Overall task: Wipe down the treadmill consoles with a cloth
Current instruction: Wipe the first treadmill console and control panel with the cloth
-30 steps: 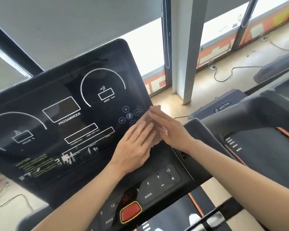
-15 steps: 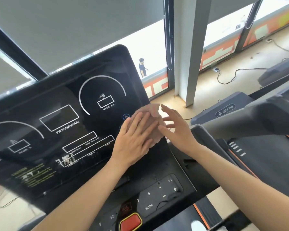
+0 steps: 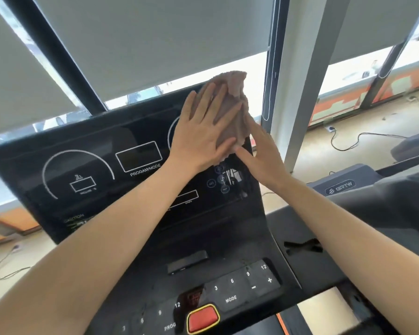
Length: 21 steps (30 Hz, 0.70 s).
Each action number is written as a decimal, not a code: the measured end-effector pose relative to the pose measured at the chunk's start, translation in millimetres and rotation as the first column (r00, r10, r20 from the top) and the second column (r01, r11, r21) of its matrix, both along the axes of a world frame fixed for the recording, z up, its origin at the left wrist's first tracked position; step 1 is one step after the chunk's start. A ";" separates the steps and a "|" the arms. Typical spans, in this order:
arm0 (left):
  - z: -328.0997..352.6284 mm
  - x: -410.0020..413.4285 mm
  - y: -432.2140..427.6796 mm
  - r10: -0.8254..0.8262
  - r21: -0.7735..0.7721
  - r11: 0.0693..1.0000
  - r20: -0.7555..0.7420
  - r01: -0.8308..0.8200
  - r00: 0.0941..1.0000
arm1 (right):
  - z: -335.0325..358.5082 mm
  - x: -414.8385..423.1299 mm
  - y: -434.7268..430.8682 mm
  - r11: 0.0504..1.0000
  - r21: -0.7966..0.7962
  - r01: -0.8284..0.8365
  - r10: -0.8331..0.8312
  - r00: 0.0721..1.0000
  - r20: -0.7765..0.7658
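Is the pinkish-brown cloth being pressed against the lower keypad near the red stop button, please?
No, the left hand presses the pinkish-brown cloth flat on the black console's upper right corner.

console display (image 3: 131, 189): "PROGAM/MODE" under center window, "CAUTION" lower left, fine print below it unreadable. keypad (image 3: 228, 293): right keys 3, 6, 9, 12, "−", "+", "MODE"; left keys 9, 12, "PROG". neighbouring treadmill's motor cover (image 3: 344, 182): brand logo, letters too blurred to read for sure.
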<state>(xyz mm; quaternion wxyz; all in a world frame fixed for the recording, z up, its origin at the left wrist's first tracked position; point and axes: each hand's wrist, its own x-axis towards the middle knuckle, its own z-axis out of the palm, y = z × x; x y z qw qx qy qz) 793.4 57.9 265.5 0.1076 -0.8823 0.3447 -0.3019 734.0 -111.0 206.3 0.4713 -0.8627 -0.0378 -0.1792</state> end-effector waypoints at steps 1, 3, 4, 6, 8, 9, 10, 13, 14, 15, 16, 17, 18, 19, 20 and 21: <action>3.4 1.7 1.9 -0.004 0.002 1.000 0.006 0.004 1.000 | 5.8 5.4 2.9 1.000 -0.013 0.016 -0.016 1.000 0.003; 8.4 4.0 5.5 -0.012 -0.006 1.000 0.017 0.012 1.000 | 17.1 14.1 6.7 0.998 -0.030 0.051 -0.050 0.999 0.010; 10.4 4.5 7.7 -0.015 -0.019 1.000 0.025 0.016 1.000 | 22.6 17.5 7.9 0.997 -0.037 0.069 -0.069 0.998 0.011; 11.9 5.0 12.7 -0.022 -0.047 0.999 0.044 0.025 0.999 | 33.2 22.3 9.9 0.992 -0.071 0.102 -0.101 0.995 0.016; 10.1 4.2 18.2 -0.021 -0.058 0.998 0.045 0.024 0.999 | 41.0 25.0 10.4 0.986 -0.108 0.124 -0.123 0.992 0.015; 7.8 2.8 20.7 -0.019 -0.060 0.998 0.040 0.021 0.999 | 43.3 25.1 9.5 0.984 -0.120 0.128 -0.127 0.992 0.013; 4.6 0.9 22.7 -0.016 -0.064 0.998 0.033 0.018 0.999 | 44.6 24.3 8.2 0.984 -0.127 0.126 -0.125 0.992 0.012; -9.0 -8.2 26.7 -0.016 -0.102 0.995 -0.002 0.016 1.000 | 40.1 17.5 2.0 0.985 -0.140 0.101 -0.102 0.995 0.005; -15.8 -12.6 27.8 -0.021 -0.115 0.993 -0.015 0.019 1.000 | 36.6 13.9 0.6 0.986 -0.139 0.090 -0.091 0.996 -0.005; -24.1 -17.6 29.2 -0.029 -0.125 0.992 -0.028 0.026 0.999 | 32.2 9.5 0.0 0.988 -0.132 0.083 -0.085 0.996 -0.014; -33.6 -22.7 30.7 -0.039 -0.128 0.991 -0.039 0.033 0.998 | 27.7 4.1 0.0 0.989 -0.121 0.084 -0.088 0.996 -0.022; -43.7 -27.9 32.0 -0.047 -0.125 0.991 -0.046 0.041 0.998 | 22.9 -2.1 0.3 0.990 -0.110 0.094 -0.097 0.995 -0.029; -54.8 -33.5 33.8 -0.055 -0.119 0.992 -0.051 0.048 0.997 | 16.8 -9.1 0.7 0.989 -0.105 0.104 -0.108 0.994 -0.031; -66.3 -39.3 35.6 -0.064 -0.114 0.992 -0.057 0.057 0.996 | 9.6 -16.6 1.2 0.988 -0.109 0.112 -0.116 0.993 -0.029; -78.0 -45.0 37.1 -0.075 -0.110 0.992 -0.065 0.068 0.995 | 0.9 -24.4 1.2 0.987 -0.117 0.115 -0.119 0.993 -0.026; -89.6 -51.0 38.7 -0.085 -0.102 0.992 -0.074 0.077 0.994 | -8.7 -32.3 0.9 0.984 -0.133 0.115 -0.119 0.993 -0.026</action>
